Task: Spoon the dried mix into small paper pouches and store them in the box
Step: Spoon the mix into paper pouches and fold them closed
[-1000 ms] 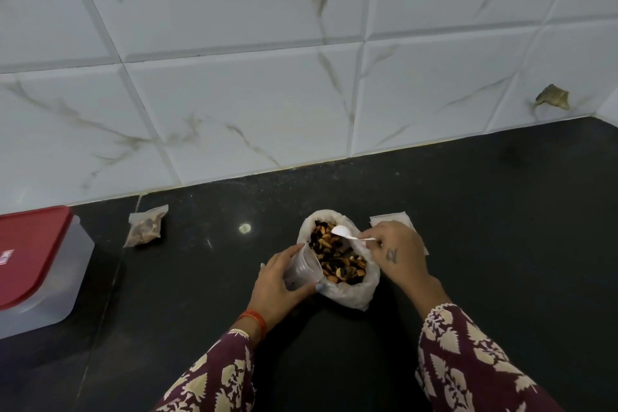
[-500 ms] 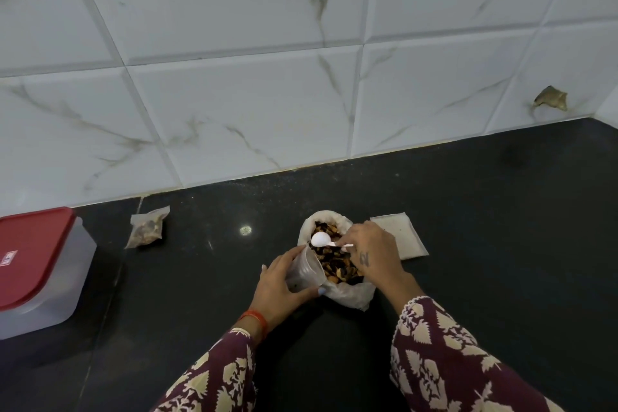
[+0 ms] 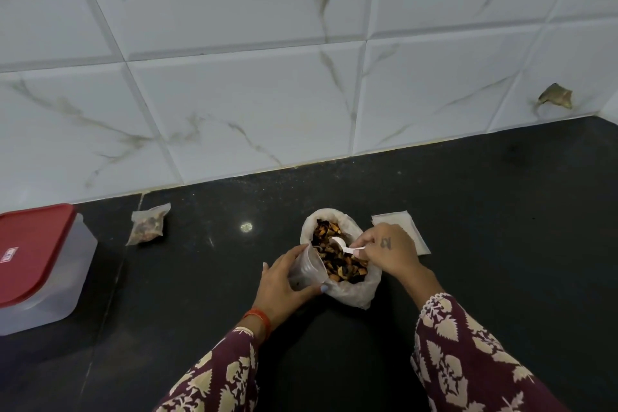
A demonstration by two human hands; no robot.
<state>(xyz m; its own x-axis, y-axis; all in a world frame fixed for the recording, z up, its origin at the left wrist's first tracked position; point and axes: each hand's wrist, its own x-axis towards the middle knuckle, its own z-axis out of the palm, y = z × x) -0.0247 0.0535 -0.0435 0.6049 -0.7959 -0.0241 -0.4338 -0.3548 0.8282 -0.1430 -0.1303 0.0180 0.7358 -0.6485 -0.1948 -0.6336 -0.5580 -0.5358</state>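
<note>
An open white bag (image 3: 354,291) full of brown dried mix (image 3: 337,257) stands on the black counter. My left hand (image 3: 281,281) grips a small translucent pouch (image 3: 307,266), held open against the bag's left rim. My right hand (image 3: 391,252) pinches the handle of a white plastic spoon (image 3: 341,244), whose bowl sits over the mix near the pouch mouth. A filled pouch (image 3: 148,223) lies to the left by the wall. The clear box with a red lid (image 3: 36,264) stands shut at the left edge.
Flat empty pouches (image 3: 406,224) lie just behind my right hand. A white marble-tiled wall (image 3: 301,77) backs the black counter (image 3: 501,244). A brown scrap (image 3: 555,95) sticks to the wall at the far right.
My right hand drew the spoon back right and down a little over the mix. The left hand keeps the pouch open at the bag's rim.
</note>
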